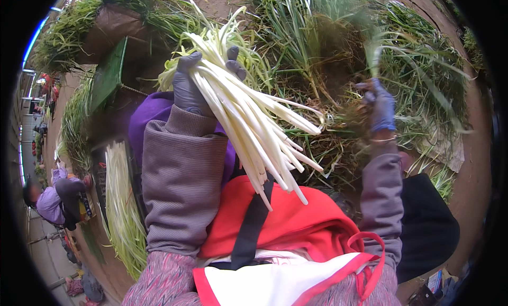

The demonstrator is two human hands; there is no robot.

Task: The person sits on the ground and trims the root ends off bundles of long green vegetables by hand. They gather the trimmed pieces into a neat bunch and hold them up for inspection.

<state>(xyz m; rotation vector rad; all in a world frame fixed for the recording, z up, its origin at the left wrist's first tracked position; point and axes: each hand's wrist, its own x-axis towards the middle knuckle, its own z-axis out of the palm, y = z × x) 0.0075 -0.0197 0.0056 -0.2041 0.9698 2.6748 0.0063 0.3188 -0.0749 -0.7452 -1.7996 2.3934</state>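
My left hand [192, 81], in a dark grey glove, grips a thick bunch of peeled, leek-like white stalks [254, 119]. Their white ends fan out down and to the right above my lap, and the pale yellow-green leaves [222, 38] spread beyond my fingers. Off to the right, my right hand [379, 103] wears a bluish glove and is closed around the pale base of a green leafy stalk [376, 62]. Motion blurs that stalk and its leaves. Below the bunch lie a red cloth [285, 222] and a dark strap [252, 226] over my lap.
Unpeeled green plants with brown roots [337, 40] lie heaped ahead. Stripped leaves and husks [333, 143] litter the ground between my hands. A bundle of cleaned stalks [119, 187] lies at left, near a green board-like panel [109, 75]. Another person [59, 198] sits farther left.
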